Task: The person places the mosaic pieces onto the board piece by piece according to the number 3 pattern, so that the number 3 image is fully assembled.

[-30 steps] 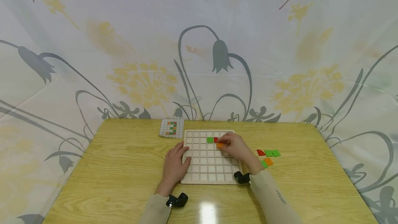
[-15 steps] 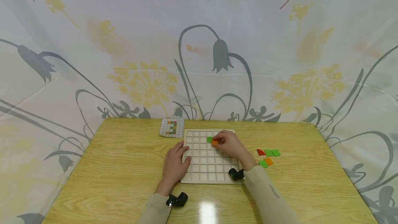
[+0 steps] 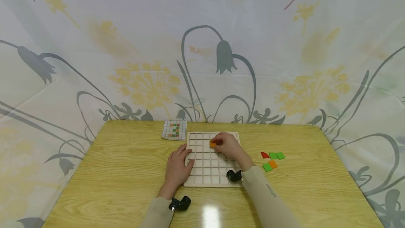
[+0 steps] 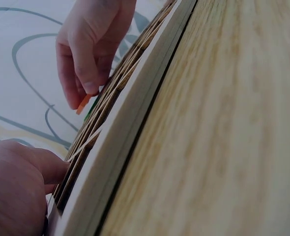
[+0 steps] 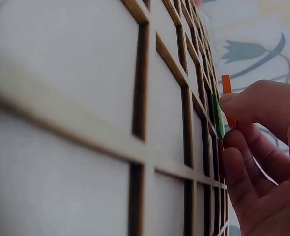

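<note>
**R hand (image 3: 226,145) + orange tile (image 3: 213,144) shifting L across grid board (image 3: 207,179) since earlier**

We're seeing R hand pinching the thin, flat, straight-edged tile btwn thumb & fingers, just over a green tile (image 5: 217,115) lying in the pale wooden board. L hand (image 3: 178,168) is resting relaxed on board's L edge. We're noting wood-grain table (image 3: 126,157), gridded card (image 3: 174,130); R sleeve (image 3: 265,189) lettering is staying too small to read.
</note>
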### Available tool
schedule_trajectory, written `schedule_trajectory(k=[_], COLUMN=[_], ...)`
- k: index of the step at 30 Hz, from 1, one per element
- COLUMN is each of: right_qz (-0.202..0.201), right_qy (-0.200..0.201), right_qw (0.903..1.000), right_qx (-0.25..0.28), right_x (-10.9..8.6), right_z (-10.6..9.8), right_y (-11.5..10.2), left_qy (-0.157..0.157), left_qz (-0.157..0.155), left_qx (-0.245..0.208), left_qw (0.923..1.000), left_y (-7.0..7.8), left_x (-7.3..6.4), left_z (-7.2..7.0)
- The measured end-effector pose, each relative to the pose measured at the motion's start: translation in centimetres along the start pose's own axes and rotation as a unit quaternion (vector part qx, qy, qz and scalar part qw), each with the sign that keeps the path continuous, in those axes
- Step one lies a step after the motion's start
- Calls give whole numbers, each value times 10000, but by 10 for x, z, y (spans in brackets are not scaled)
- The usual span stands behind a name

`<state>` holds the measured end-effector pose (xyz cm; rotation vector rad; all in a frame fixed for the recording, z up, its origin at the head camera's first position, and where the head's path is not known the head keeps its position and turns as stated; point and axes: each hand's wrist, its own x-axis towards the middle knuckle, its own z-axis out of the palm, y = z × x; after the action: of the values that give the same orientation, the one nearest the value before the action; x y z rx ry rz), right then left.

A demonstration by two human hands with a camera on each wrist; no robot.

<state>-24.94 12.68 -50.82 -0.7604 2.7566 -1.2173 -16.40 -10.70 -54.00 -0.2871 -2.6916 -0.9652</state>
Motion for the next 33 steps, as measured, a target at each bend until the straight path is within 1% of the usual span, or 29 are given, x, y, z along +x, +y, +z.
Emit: schedule_trajectory(k=[6,9,13,17,23,26,29,33], right_qz=[282,381,652,874,1024,1022,939,898], right_qy=[-23,44,167,172,187,197,211,218], right_qw=[9996,9993,9977,9960,9945,9945,9952,9952], right_qx=[59,47,51,-59,-115,-111,-172,-311], right_x=[5,8,11,12,13,14,16,17], right_z=[4,5,7,11,14,16,17,19], right_y=[-3,-6,-10,-14,-17,-15,-16,-16], left_qy=[-31,-35,3,-13,-65,-59,-28,56], left_qz=[12,16,28,-20,-80,-69,-47,58], left_qx=[-3,-27,-30,-10,9,-1,-19,-1], left_qw=[10000,10000,10000,10000,9999,10000,10000,10000], left_y=[1,1,1,0,0,1,1,1], left_x=[0,0,0,-2,-4,-3,-3,-1], left_z=[0,0,-1,0,0,0,-1,-1])
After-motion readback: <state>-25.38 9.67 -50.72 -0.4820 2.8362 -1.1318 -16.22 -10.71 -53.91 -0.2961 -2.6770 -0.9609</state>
